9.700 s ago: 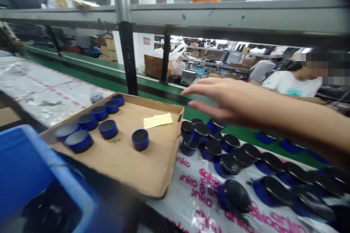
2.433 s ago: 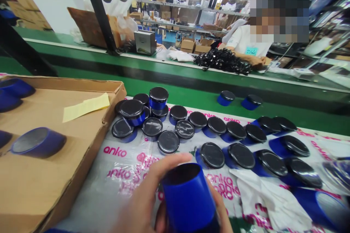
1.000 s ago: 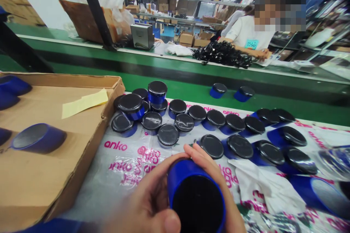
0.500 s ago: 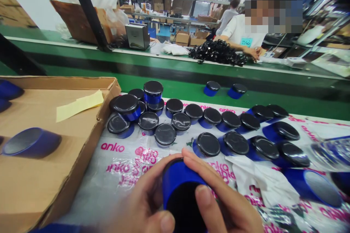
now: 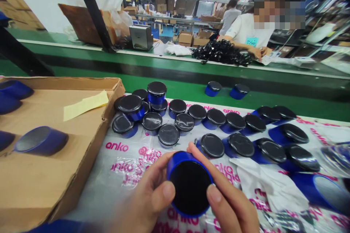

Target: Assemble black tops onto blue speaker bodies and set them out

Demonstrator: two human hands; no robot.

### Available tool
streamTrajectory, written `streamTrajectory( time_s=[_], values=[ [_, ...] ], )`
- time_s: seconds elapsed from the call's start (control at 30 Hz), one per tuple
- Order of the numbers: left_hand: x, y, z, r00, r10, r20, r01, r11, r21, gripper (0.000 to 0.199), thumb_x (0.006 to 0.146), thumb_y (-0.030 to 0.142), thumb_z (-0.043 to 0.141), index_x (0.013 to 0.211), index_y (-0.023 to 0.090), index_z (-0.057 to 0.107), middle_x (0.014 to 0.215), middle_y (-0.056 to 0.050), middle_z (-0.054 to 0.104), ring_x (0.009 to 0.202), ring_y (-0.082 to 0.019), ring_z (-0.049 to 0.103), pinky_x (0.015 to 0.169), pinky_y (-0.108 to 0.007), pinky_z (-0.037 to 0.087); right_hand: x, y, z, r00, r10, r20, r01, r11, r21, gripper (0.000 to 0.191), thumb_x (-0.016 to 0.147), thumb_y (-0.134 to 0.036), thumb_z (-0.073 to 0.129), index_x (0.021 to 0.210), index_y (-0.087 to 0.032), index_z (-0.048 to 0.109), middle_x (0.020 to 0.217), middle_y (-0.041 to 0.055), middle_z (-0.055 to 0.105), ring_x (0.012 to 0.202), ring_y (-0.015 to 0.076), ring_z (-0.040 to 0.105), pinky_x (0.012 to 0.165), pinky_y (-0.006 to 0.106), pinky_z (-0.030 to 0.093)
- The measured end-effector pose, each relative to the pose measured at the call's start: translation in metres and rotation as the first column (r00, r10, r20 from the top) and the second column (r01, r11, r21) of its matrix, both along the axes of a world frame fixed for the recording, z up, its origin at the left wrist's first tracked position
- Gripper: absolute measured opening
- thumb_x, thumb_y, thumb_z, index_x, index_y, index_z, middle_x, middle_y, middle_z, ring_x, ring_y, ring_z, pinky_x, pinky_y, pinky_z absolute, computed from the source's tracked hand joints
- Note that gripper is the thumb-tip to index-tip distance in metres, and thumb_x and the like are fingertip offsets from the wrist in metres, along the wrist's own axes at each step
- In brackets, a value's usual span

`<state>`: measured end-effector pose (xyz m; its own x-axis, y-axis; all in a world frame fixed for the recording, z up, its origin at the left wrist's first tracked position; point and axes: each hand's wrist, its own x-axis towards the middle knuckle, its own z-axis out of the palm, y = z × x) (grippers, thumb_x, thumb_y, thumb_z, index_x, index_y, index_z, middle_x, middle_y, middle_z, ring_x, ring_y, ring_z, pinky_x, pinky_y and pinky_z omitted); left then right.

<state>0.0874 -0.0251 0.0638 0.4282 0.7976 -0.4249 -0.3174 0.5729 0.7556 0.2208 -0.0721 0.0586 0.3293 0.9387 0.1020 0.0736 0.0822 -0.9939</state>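
Low in the middle of the view, a blue cylinder (image 5: pixel 190 189) with a black round face turned up toward me is held between both hands. My left hand (image 5: pixel 153 193) wraps its left side, thumb at the rim. My right hand (image 5: pixel 229 196) grips the right side, with its thumb on the near rim and fingers along the far side. Beyond the hands, several blue cylinders with black tops (image 5: pixel 168 135) stand in rows on a printed plastic sheet (image 5: pixel 117 147). One is stacked on others (image 5: pixel 156 93).
At left, a cardboard tray (image 5: pixel 82 145) holds blue cylinders and a yellow paper strip (image 5: pixel 86 105). Right of my hands lies a crumpled white sheet (image 5: pixel 269 178). Two capped pieces (image 5: pixel 213 89) stand on the green surface. Across the ledge, a person sits behind black cables (image 5: pixel 221 52).
The held cylinder has tilted so that its black face now shows fully. My right thumb has moved from over the face to its right rim. The view has shifted slightly.
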Motion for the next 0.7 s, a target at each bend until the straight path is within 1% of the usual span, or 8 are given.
streamTrajectory(
  time_s=[0.1,0.2,0.27,0.33,0.4,0.47,0.57,0.7],
  values=[
    [0.000,-0.001,0.000,1.000,0.019,-0.004,-0.019,1.000,-0.020,0.054,0.067,0.059,0.079,0.112,0.031,0.072,0.117,-0.002,0.072,0.121,-0.031,0.059,0.106,-0.040,0.042,-0.001,0.006,-0.002,0.996,-0.084,-0.040,0.085,0.996,0.008,0.026,0.096,-0.041,0.055,0.119,-0.043,0.067,0.123,-0.0110,0.066,0.119,0.0110,0.061,0.102,0.014,0.046],
    [0.001,-0.001,-0.001,1.000,0.006,0.021,-0.005,1.000,-0.022,0.049,0.070,0.058,0.078,0.113,0.034,0.072,0.114,0.001,0.074,0.118,-0.029,0.061,0.105,-0.038,0.042,-0.002,0.006,-0.002,0.994,-0.100,-0.049,0.101,0.995,0.022,0.026,0.097,-0.037,0.054,0.119,-0.038,0.068,0.122,-0.0086,0.067,0.120,0.0107,0.060,0.101,0.012,0.046],
    [0.001,-0.001,0.000,0.999,0.012,0.034,-0.011,1.000,-0.005,0.048,0.071,0.057,0.078,0.114,0.035,0.071,0.114,0.002,0.074,0.117,-0.027,0.062,0.103,-0.035,0.044,-0.002,0.005,0.000,0.998,-0.067,-0.010,0.068,0.995,0.078,0.030,0.098,-0.031,0.052,0.125,-0.035,0.064,0.127,-0.0062,0.065,0.123,0.0129,0.057,0.104,0.016,0.046],
    [-0.001,0.000,0.002,0.999,0.010,0.041,-0.011,1.000,0.013,0.047,0.072,0.056,0.078,0.113,0.036,0.071,0.114,0.003,0.073,0.117,-0.024,0.062,0.102,-0.032,0.045,0.001,0.002,0.002,0.999,-0.007,0.054,0.001,0.992,0.126,0.037,0.097,-0.030,0.052,0.133,-0.032,0.058,0.134,-0.0036,0.061,0.129,0.0175,0.053,0.108,0.023,0.045],
    [-0.002,0.001,0.006,0.997,-0.008,0.071,0.005,0.999,0.034,0.042,0.074,0.055,0.077,0.113,0.038,0.071,0.113,0.005,0.073,0.114,-0.021,0.063,0.100,-0.029,0.046,0.004,0.000,0.002,0.990,0.064,0.122,-0.079,0.989,0.126,0.046,0.095,-0.037,0.054,0.141,-0.031,0.050,0.142,-0.0034,0.053,0.134,0.0213,0.047,0.112,0.028,0.041],
    [-0.004,0.001,0.009,0.993,-0.035,0.109,0.029,0.998,0.055,0.037,0.077,0.051,0.076,0.112,0.039,0.071,0.111,0.006,0.074,0.110,-0.018,0.065,0.099,-0.026,0.048,0.006,-0.002,0.001,0.977,0.116,0.177,-0.135,0.986,0.098,0.054,0.095,-0.043,0.054,0.146,-0.033,0.042,0.147,-0.0049,0.047,0.138,0.0224,0.042,0.116,0.030,0.035],
    [-0.004,0.002,0.010,0.988,-0.046,0.144,0.035,0.997,0.075,0.036,0.079,0.050,0.075,0.113,0.039,0.071,0.110,0.006,0.074,0.107,-0.017,0.067,0.096,-0.024,0.050,0.006,-0.004,-0.003,0.968,0.133,0.211,-0.153,0.985,0.080,0.055,0.095,-0.044,0.051,0.148,-0.037,0.038,0.150,-0.0059,0.044,0.139,0.0231,0.041,0.117,0.033,0.033],
    [-0.002,0.001,0.007,0.989,-0.001,0.150,-0.015,0.994,0.104,0.032,0.078,0.050,0.075,0.109,0.040,0.072,0.105,0.006,0.075,0.104,-0.017,0.068,0.092,-0.023,0.052,0.003,-0.002,-0.003,0.974,0.113,0.196,-0.130,0.988,0.080,0.051,0.094,-0.044,0.053,0.144,-0.038,0.044,0.147,-0.0032,0.047,0.136,0.0261,0.045,0.116,0.040,0.034]
  ],
)
